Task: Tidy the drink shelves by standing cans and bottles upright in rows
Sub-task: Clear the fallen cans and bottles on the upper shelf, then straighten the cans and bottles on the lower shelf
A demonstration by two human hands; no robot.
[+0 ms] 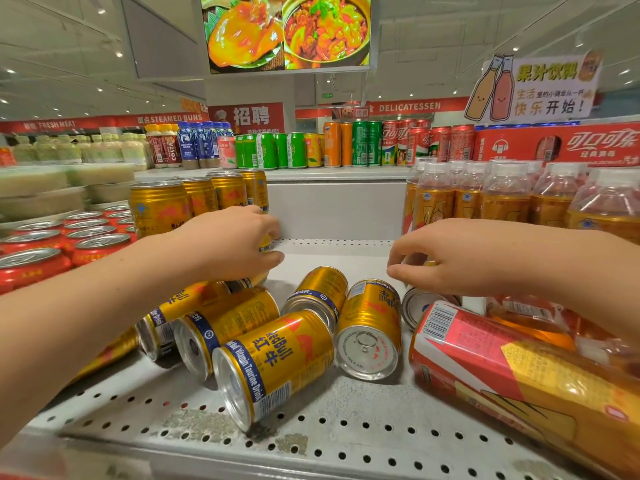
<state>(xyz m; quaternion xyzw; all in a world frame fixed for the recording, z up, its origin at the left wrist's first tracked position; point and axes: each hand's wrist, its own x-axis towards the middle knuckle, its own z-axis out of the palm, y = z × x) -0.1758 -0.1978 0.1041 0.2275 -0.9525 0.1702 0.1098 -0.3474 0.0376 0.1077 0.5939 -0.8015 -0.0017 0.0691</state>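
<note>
Several gold Red Bull cans lie on their sides on the white perforated shelf, among them a front can, one showing its pull-tab end and one further back. A row of upright gold cans stands at the back left. My left hand grips a gold can next to that row; the hand hides most of it. My right hand curls its fingers and thumb round another gold can whose silver end faces me. A large tea bottle lies on its side at the front right.
Upright tea bottles stand in rows at the back right, with another bottle lying in front of them. Red cans stand upright at the left. A higher shelf holds green, orange and red cans. Bare shelf shows between my hands.
</note>
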